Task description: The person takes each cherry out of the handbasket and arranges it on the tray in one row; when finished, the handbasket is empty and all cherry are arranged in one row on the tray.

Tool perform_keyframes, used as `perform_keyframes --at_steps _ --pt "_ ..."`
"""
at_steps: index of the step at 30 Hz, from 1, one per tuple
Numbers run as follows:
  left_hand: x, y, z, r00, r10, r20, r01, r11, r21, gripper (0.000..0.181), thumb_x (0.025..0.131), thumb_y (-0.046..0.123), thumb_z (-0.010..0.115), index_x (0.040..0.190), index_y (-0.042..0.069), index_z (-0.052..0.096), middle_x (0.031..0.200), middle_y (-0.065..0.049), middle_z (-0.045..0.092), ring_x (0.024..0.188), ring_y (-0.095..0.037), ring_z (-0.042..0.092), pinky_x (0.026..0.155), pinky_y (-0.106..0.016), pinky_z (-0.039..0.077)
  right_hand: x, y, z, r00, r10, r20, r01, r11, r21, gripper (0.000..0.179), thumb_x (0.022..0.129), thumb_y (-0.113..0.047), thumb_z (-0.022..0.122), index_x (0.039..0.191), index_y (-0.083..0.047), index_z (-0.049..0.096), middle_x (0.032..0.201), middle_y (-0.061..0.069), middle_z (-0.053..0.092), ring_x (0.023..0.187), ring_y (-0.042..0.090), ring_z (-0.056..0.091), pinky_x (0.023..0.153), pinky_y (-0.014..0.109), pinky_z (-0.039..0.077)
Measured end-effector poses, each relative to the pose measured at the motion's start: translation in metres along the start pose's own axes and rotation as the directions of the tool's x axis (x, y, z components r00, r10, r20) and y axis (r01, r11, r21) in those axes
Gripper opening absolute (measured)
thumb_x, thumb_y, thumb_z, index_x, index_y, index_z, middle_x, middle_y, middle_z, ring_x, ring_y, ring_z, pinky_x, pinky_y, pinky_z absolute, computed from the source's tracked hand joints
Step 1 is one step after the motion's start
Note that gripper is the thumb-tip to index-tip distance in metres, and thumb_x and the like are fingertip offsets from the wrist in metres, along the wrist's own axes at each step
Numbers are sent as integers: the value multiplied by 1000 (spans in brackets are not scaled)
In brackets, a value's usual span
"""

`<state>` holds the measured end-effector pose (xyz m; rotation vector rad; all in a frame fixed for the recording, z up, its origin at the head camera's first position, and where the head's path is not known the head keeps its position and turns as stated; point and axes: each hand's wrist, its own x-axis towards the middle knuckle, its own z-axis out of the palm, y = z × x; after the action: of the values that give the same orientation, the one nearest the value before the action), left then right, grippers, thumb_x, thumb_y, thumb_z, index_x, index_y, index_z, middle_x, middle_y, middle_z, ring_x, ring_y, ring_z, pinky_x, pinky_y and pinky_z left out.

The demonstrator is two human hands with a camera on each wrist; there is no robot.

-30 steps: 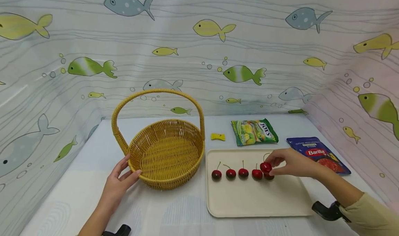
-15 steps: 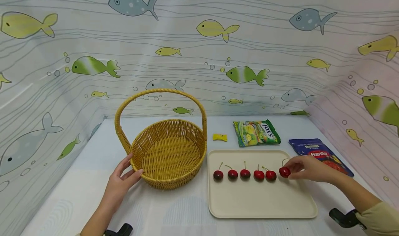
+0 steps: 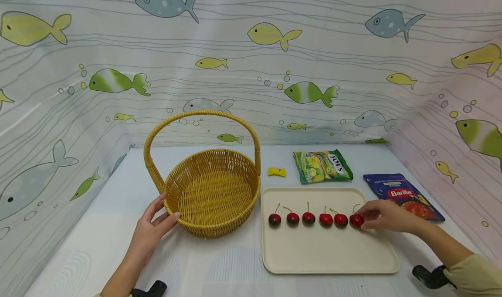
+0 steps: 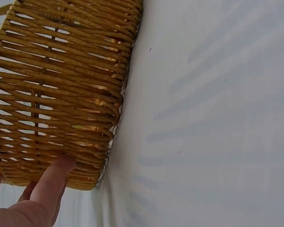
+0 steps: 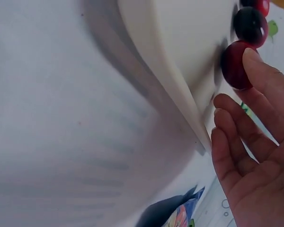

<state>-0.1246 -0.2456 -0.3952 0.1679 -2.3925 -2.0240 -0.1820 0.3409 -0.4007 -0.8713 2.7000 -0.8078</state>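
Observation:
My right hand (image 3: pixel 384 215) pinches a dark red cherry (image 3: pixel 356 221) between thumb and finger, low over the right part of the cream tray (image 3: pixel 329 253). Its thumb (image 5: pixel 267 80) lies against the cherry in the right wrist view, the other fingers loosely bent. Several stemmed cherries (image 3: pixel 308 219) run in a row leftward across the tray from it. My left hand (image 3: pixel 150 227) rests against the near left side of a golden wicker basket (image 3: pixel 215 196) with a tall hoop handle. In the left wrist view its thumb (image 4: pixel 52 182) touches the woven outer wall.
Behind the tray lie a small yellow wrapped candy (image 3: pixel 276 172) and a green Fox's candy bag (image 3: pixel 323 166). A blue Barilla pouch (image 3: pixel 404 196) lies right of the tray, partly behind my right hand. A fish-patterned curtain (image 3: pixel 251 79) stands at the back.
My right hand has carried a cherry rightward from above the row, then down and slightly left, beside the last cherry. My left hand stays at the basket.

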Motion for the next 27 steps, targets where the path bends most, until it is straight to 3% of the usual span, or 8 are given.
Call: perform_keyframes --at_steps 8,13,17,20,24,25,27 --pt "-2 0 1 1000 16 -2 -16 1000 4 78 90 22 63 151 16 14 147 -18 17 129 -35 31 80 -14 46 0 -2 0 999 40 7 -40 999 -28 32 79 -29 74 102 -8 69 87 -11 60 74 4 52 63 22 48" --pt "-3 -1 -1 1000 14 -7 -14 1000 6 78 90 23 63 151 17 14 147 -18 18 128 -35 31 80 -14 46 1 -6 -4 1000 20 16 -20 1000 6 35 79 -26 74 104 -2 67 92 -4 64 77 6 56 66 23 51" --pt "-4 -1 -3 1000 11 -4 -11 1000 9 78 90 23 63 151 17 14 147 -19 17 129 -34 31 80 -14 46 -2 -9 -8 999 46 22 -47 999 25 36 79 -24 74 106 0 66 92 -2 64 77 4 57 67 23 51" --pt "-5 -3 -5 1000 13 -13 -12 1000 28 75 90 24 63 150 17 18 146 -17 20 122 -18 42 80 -16 47 -8 -11 -15 997 79 9 -79 997 25 35 80 -22 73 107 0 66 92 -2 63 76 3 55 65 22 51" --pt "2 -20 -28 996 42 -74 -40 999 31 69 89 29 64 146 14 29 142 -14 31 103 5 51 78 -22 51 -19 -16 -34 994 73 -83 -74 997 -4 31 83 -16 71 108 1 65 90 -1 63 75 2 55 62 22 51" --pt "6 -27 -38 995 47 -85 -45 999 21 68 89 31 64 145 12 31 141 -15 33 102 4 53 77 -24 51 -23 -19 -40 989 82 -121 -86 996 -26 31 84 -15 70 109 1 64 91 1 63 76 0 55 62 21 50" --pt "14 -38 -62 991 42 -124 -31 996 89 66 91 40 59 145 15 32 141 -12 36 103 4 52 76 -24 52 -29 -24 -54 971 99 -216 -119 989 -84 32 84 -15 70 111 0 63 95 6 64 79 -1 54 62 20 50"
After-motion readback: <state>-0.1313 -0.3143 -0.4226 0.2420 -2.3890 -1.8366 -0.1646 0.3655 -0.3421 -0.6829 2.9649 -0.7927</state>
